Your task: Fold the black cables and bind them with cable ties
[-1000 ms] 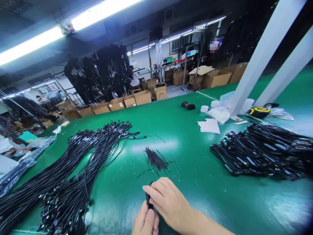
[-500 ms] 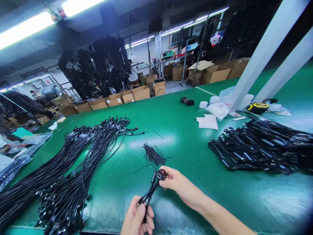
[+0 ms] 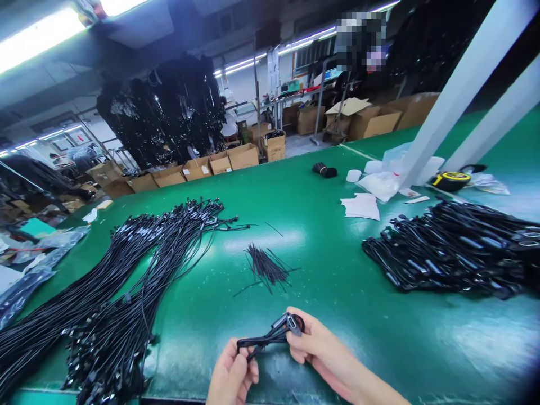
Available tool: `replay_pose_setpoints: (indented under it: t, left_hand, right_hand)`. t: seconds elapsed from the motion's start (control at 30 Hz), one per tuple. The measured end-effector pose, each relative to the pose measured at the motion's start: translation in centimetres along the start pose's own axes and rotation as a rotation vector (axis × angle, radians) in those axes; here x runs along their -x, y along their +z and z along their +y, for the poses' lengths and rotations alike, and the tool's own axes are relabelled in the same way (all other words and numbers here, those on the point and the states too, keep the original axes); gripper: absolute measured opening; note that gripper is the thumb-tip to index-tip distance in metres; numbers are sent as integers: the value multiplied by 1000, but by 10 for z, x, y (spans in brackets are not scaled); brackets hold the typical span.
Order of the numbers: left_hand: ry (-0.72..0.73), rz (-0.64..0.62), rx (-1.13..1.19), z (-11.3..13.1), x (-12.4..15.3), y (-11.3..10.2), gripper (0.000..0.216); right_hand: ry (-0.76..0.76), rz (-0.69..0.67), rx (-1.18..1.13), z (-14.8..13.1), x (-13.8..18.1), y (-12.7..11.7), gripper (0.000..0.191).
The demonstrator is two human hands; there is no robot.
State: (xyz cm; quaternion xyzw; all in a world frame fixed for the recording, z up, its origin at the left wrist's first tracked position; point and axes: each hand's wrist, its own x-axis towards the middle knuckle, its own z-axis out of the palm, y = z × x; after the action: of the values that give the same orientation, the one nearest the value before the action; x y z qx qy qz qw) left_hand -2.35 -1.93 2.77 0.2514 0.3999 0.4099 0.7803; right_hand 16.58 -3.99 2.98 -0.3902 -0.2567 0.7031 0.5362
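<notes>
Head view has us low over the green table (image 3: 337,292), both hands near its front edge. Our left hand (image 3: 232,377) has its fingers closed around one end of a coiled black cable (image 3: 264,339), and our right hand (image 3: 314,346) pinches the other end, where the connector (image 3: 291,323) sits against the fingertips. The cable hangs between the two hands, just above the table. We judge it light and limp, its loops ready to spring apart, so the best hold is across the gathered strands at the middle, with the stiffer connector end pinned. Loose black ties (image 3: 265,267) lie just beyond; long cables (image 3: 126,270) fan out to the left, and bundled cables (image 3: 455,247) are heaped to the right
</notes>
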Motion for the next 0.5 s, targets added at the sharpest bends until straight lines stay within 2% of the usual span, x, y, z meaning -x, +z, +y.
replay_pose_setpoints:
  t: [0.07, 0.17, 0.3, 0.5]
  left_hand:
    - [33, 3, -2, -3, -2, -1, 36]
    - [79, 4, 53, -6, -4, -1, 33]
    - [125, 33, 72, -5, -3, 1, 27]
    - [83, -34, 107, -6, 1, 6, 25]
  right_hand:
    - [-19, -56, 47, 2, 3, 1, 43]
    - [32, -143, 18, 2, 3, 0, 40]
    - [88, -78, -174, 7, 0, -1, 39]
    - [-10, -52, -437, 22, 1, 4, 30]
